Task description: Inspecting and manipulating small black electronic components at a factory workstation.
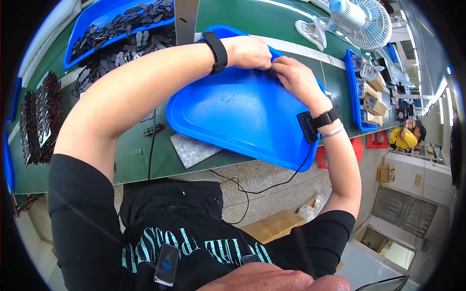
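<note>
Head | hands (248, 52) curled, tog. | over glossy blue tray (223, 119), rnd crnrs

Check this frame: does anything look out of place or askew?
The middle tray sits askew, its near right corner jutting past the table edge. Black pieces lie heaped outside the upper-left tray, perhaps spilled.

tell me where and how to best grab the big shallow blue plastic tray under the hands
The blue tray is probably best gripped by its raised rim at the near right corner, coming from the wearer's side and slightly below. That corner appears to jut past the edge of the flat dark green tabletop, leaving its underside reachable.
</note>
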The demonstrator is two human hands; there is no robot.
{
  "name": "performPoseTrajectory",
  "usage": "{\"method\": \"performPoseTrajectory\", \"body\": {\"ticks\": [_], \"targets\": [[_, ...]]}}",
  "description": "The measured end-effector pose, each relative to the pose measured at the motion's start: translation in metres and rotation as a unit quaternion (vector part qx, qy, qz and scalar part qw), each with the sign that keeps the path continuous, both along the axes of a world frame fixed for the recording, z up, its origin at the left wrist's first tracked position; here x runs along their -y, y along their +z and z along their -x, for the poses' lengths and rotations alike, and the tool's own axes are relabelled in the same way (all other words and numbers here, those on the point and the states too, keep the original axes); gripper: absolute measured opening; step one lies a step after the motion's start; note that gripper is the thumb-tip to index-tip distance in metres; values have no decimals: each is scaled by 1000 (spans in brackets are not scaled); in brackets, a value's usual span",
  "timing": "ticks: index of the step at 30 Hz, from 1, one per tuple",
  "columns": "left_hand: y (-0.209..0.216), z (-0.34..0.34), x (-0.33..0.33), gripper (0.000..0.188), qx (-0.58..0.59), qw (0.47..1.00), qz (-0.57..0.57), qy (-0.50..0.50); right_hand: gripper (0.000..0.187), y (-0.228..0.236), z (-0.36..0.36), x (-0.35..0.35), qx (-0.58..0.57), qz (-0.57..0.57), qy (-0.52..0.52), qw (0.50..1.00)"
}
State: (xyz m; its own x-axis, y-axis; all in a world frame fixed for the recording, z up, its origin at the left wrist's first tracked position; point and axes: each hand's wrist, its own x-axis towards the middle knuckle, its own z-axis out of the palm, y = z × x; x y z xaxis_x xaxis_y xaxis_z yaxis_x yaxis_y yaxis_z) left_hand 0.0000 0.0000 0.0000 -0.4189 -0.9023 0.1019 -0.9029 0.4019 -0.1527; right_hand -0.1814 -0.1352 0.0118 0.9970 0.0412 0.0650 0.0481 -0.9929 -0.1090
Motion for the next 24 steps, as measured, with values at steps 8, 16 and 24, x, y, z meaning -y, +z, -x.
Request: {"method": "performPoseTrajectory", "body": {"ticks": [8, 16, 24], "targets": [[-13, -4, 8, 19, -54, 997, 30, -37, 17, 1, -2, 4, -15, 100, 98, 990], [-24, 4, 26, 20, -102, 993, 38, -43, 14, 0, 11, 16, 8, 53, 66, 996], [-33, 4, 30, 24, -134, 990, 29, -27, 21, -7, 16, 21, 28, 6, 43, 999]]}}
